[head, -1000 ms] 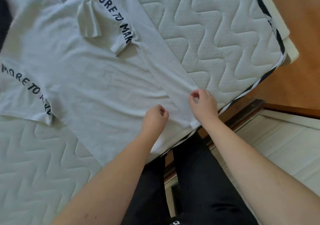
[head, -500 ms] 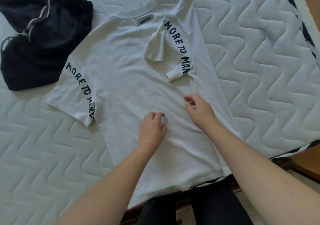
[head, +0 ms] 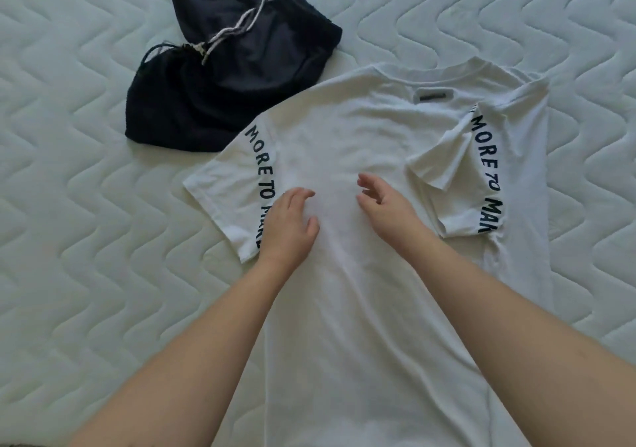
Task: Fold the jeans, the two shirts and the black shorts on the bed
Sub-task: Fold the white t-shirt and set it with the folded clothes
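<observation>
Your left hand [head: 287, 224] rests flat, fingers relaxed, on the white shirt [head: 361, 274]; your right hand [head: 385, 205] hovers over it with fingers spread, gripping nothing. Your left hand hides part of the left sleeve lettering. The shirt's hem is cut off at the mattress [head: 86, 240] near edge. Black shorts [head: 223, 82] lie crumpled toward the far edge, touching the shirt's shoulder.

Sleeve [head: 261, 168] – "MORE TO MAK"

Quilted mattress [head: 86, 240] under white shirt [head: 361, 309], black shorts [head: 206, 102]
</observation>
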Demonstrator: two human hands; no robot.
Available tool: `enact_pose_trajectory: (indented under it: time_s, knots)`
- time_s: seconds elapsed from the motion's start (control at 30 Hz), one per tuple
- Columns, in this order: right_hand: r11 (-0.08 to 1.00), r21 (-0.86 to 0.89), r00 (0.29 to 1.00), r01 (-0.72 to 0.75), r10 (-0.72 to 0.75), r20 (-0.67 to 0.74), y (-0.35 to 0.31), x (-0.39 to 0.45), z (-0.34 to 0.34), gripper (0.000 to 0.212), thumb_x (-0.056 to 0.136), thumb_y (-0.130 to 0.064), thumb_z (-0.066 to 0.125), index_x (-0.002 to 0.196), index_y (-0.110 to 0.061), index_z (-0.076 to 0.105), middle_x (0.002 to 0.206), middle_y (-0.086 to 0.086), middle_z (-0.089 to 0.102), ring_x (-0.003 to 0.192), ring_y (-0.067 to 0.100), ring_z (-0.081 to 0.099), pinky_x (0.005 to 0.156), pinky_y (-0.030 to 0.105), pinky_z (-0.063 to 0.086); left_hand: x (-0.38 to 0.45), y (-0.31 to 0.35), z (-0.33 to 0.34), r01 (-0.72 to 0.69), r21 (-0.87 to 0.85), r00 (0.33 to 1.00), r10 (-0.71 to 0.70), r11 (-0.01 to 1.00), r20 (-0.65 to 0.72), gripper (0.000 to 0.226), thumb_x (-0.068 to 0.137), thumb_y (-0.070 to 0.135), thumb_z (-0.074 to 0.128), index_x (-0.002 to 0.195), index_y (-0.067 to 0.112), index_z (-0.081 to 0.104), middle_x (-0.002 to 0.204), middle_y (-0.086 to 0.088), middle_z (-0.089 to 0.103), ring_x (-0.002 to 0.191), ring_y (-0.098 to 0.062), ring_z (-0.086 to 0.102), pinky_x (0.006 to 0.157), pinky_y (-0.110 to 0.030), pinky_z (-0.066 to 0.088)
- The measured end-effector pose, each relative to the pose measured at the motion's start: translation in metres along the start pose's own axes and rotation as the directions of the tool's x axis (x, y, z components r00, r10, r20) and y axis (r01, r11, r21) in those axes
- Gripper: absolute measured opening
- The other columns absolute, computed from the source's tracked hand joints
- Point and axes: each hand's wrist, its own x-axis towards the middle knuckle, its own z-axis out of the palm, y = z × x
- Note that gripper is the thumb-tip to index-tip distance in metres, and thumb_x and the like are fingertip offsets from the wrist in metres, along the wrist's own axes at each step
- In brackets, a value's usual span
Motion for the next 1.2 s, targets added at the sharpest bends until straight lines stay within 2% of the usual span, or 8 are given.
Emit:
enact_pose_trajectory:
  time_s: [0.17, 0.3, 0.43, 0.67, 0.93, 1.07, 1.13, 1.2]
  knots:
    - [0.999, 0.038, 0.999, 0.007, -0.009, 0.049, -0.026, 0.051, 0.021, 0.05, 0.1, -0.016, 0.049, 0.148, -0.022, 0.038, 0.148, -0.008, 0.044, 0.134, 0.007, 0.042, 0.111, 0.025, 0.033, 0.049, -0.015, -0.01, 0.003, 0.124, 0.999, 0.003, 0.992, -0.043, 0.054, 0.088, 0.021, 0.06, 0.141, 0.017, 0.048, 0.152, -0.004, 0.04, 0.141, -0.024, 0.034, 0.115, -0.04, 0.026]
    - [0.992, 0.128, 0.995, -0.017, 0.004, 0.095, -0.038, 0.091, 0.027, 0.061, 0.099, -0.01, 0.053, 0.154, -0.018, 0.027, 0.156, -0.003, 0.034, 0.141, 0.009, 0.034, 0.115, 0.027, 0.029, 0.089, -0.031, -0.023, 0.071, 0.224, 0.997, -0.067, 0.972, -0.026, 0.07, 0.097, 0.038, 0.049, 0.156, 0.024, 0.015, 0.165, 0.001, 0.003, 0.152, -0.021, -0.001, 0.121, -0.042, 0.002]
    - [0.981, 0.193, 0.995, 0.002, -0.022, 0.098, -0.053, 0.123, 0.024, 0.062, 0.1, -0.007, 0.051, 0.155, -0.016, 0.023, 0.159, 0.0, 0.028, 0.144, 0.01, 0.029, 0.115, 0.026, 0.026, 0.109, -0.039, -0.013, 0.081, 0.305, 0.953, -0.164, 0.949, 0.256, 0.098, 0.089, 0.068, 0.045, 0.154, 0.029, -0.017, 0.159, -0.001, -0.032, 0.147, -0.023, -0.027, 0.12, -0.044, -0.01]
    - [0.954, 0.299, 0.996, 0.015, -0.042, 0.082, -0.069, 0.154, 0.026, 0.056, 0.101, -0.001, 0.044, 0.153, -0.011, 0.027, 0.156, 0.003, 0.034, 0.141, 0.011, 0.035, 0.112, 0.022, 0.029, 0.11, -0.047, 0.0, 0.056, 0.329, 0.946, -0.155, 0.943, 0.285, 0.107, 0.081, 0.082, 0.038, 0.146, 0.034, -0.033, 0.152, 0.0, -0.045, 0.141, -0.023, -0.039, 0.117, -0.045, -0.018]
    - [0.91, 0.413, 0.994, 0.03, -0.071, 0.083, -0.064, 0.162, 0.03, 0.054, 0.098, 0.012, 0.034, 0.149, -0.006, 0.033, 0.151, 0.005, 0.041, 0.138, 0.012, 0.041, 0.113, 0.023, 0.033, 0.112, -0.047, -0.008, 0.045, 0.308, 0.942, -0.143, 0.95, 0.304, 0.105, 0.081, 0.08, 0.041, 0.151, 0.035, -0.023, 0.157, 0.0, -0.037, 0.146, -0.022, -0.03, 0.118, -0.043, -0.014]
    - [0.916, 0.399, 0.992, 0.046, -0.088, 0.087, -0.058, 0.165, 0.03, 0.055, 0.099, 0.012, 0.031, 0.15, -0.008, 0.032, 0.151, 0.003, 0.041, 0.135, 0.009, 0.043, 0.109, 0.02, 0.036, 0.11, -0.066, -0.031, 0.087, 0.252, 0.99, -0.056, 0.964, -0.128, 0.081, 0.085, 0.066, 0.045, 0.154, 0.029, 0.024, 0.155, -0.004, 0.027, 0.142, -0.026, 0.026, 0.114, -0.045, 0.019]
    - [0.919, 0.393, 0.993, 0.043, -0.084, 0.087, -0.057, 0.166, 0.031, 0.054, 0.099, 0.011, 0.03, 0.149, -0.009, 0.034, 0.15, 0.001, 0.043, 0.13, 0.006, 0.046, 0.107, 0.019, 0.038, 0.108, -0.078, -0.043, 0.278, 0.201, 0.943, -0.226, 0.939, -0.245, 0.07, 0.087, 0.059, 0.056, 0.146, 0.025, 0.037, 0.142, -0.003, 0.04, 0.132, -0.025, 0.036, 0.108, -0.045, 0.027]
    - [0.917, 0.397, 0.994, 0.039, -0.075, 0.076, -0.056, 0.166, 0.031, 0.054, 0.099, 0.01, 0.029, 0.149, -0.01, 0.035, 0.149, 0.001, 0.044, 0.127, 0.005, 0.047, 0.103, 0.016, 0.04, 0.107, -0.083, -0.053, 0.419, 0.228, 0.901, -0.372, 0.879, -0.224, 0.06, 0.087, 0.06, 0.059, 0.133, 0.023, 0.048, 0.131, -0.003, 0.047, 0.124, -0.026, 0.042, 0.103, -0.044, 0.029]
